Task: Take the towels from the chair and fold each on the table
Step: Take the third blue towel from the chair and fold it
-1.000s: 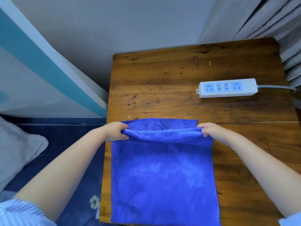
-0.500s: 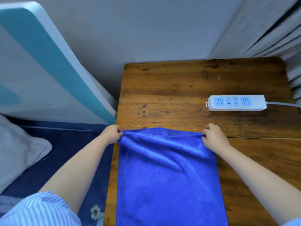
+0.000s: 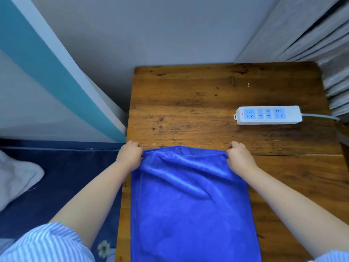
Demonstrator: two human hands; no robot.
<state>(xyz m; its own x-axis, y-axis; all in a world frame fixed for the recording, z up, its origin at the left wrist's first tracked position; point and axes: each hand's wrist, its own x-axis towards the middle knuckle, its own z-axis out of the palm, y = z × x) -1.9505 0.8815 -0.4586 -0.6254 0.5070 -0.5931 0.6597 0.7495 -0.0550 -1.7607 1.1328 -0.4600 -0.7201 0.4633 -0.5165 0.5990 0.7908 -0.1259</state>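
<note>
A blue towel point(image 3: 190, 208) lies lengthwise on the near part of the wooden table point(image 3: 198, 110), running down out of view at the bottom edge. My left hand point(image 3: 129, 156) pinches its far left corner, at the table's left edge. My right hand point(image 3: 238, 156) pinches the far right corner. The far edge of the towel sags between the two hands, with diagonal wrinkles below it. No chair is in view.
A white power strip point(image 3: 268, 114) with its cable lies at the right of the table. Curtains point(image 3: 321, 35) hang at the back right. Left of the table are a blue bed cover point(image 3: 62, 178), a white pillow point(image 3: 17, 176) and a teal-striped headboard point(image 3: 56, 76).
Both hands carried the towel's held edge away from me over the lower layer, laying it down toward the far edge. The fold flattened out.
</note>
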